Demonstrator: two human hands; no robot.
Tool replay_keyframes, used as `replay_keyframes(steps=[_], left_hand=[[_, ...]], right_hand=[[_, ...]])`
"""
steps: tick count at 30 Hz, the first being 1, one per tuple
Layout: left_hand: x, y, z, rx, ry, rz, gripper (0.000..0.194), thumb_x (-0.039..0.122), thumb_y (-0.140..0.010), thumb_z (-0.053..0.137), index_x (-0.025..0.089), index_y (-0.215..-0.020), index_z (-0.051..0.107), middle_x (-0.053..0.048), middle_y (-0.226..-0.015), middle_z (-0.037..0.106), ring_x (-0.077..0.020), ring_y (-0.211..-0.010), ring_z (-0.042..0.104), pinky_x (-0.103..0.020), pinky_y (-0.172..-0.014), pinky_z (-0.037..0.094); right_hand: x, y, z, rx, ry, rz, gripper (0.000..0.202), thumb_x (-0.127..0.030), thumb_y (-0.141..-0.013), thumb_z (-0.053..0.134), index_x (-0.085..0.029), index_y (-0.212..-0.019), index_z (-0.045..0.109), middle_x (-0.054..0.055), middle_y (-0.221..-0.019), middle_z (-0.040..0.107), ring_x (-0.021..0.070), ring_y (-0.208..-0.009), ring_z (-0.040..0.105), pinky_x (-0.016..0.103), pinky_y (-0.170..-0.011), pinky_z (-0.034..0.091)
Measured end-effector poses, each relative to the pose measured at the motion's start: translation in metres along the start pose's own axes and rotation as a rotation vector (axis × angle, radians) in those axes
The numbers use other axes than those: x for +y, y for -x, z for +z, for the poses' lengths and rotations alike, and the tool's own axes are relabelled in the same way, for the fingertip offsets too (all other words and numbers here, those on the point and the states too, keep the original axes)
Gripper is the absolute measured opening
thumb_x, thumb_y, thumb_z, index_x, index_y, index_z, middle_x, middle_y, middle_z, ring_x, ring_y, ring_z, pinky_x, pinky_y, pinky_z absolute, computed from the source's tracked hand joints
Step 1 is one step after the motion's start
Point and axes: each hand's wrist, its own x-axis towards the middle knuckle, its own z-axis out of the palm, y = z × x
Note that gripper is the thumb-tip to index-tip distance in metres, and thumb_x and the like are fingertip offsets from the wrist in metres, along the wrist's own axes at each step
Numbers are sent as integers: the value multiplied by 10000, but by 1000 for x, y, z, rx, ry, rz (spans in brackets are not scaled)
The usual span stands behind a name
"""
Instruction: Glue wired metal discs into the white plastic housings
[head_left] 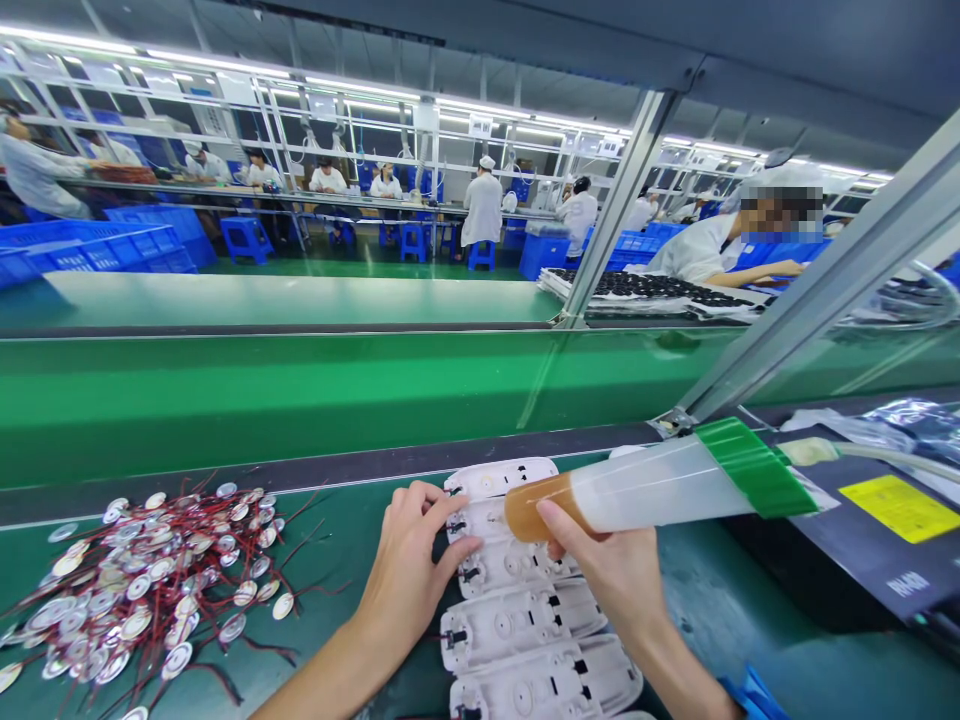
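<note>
Filling the foreground, the green bench (352, 520) carries a row of white shells (517, 620) in front of the person, a heap of wired discs (165, 590) off to the left. The syringe (660, 490) slants over the shells, gripped by the right hand (615, 570). The left hand (409, 550) touches the shells' left ends, thumb and forefinger apart; pinching or not, I can't tell. Dispensing seems in hand; the next move calls for steady aim.
</note>
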Motion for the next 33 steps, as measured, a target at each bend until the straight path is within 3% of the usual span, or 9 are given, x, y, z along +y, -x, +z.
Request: replay_keyframes(steps=[6, 14, 24, 33], left_hand=[[0, 1, 1, -4, -10, 0, 309, 192, -765, 665, 245, -1060, 593, -25, -926, 543, -215, -860, 507, -393, -773, 427], [0, -1, 0, -3, -14, 8, 309, 170, -769, 657, 236, -1062, 583, -27, -926, 535, -216, -862, 501, -393, -767, 419], [-3, 1, 1, -6, -17, 25, 333, 161, -767, 662, 236, -1075, 562, -29, -940, 529, -214, -862, 494, -397, -768, 417], [-1, 1, 1, -1, -18, 13, 322, 193, -787, 643, 270, -1084, 548, -21, -941, 531, -212, -871, 503, -399, -784, 426]], right_hand=[[12, -1, -1, 32, 25, -27, 390, -503, -665, 693, -218, -460, 523, -6, -375, 500, 173, -358, 485, 306, -473, 465], [17, -4, -6, 85, 69, -33, 407, -519, -663, 696, -216, -460, 515, -12, -366, 484, 165, -338, 465, 296, -426, 446], [5, 0, -3, 62, 70, -52, 310, -472, -692, 684, -216, -556, 573, -7, -450, 554, 189, -438, 537, 349, -645, 502], [7, -2, -6, 62, 62, -69, 356, -477, -689, 701, -233, -491, 533, -5, -415, 516, 207, -462, 549, 363, -647, 513]])
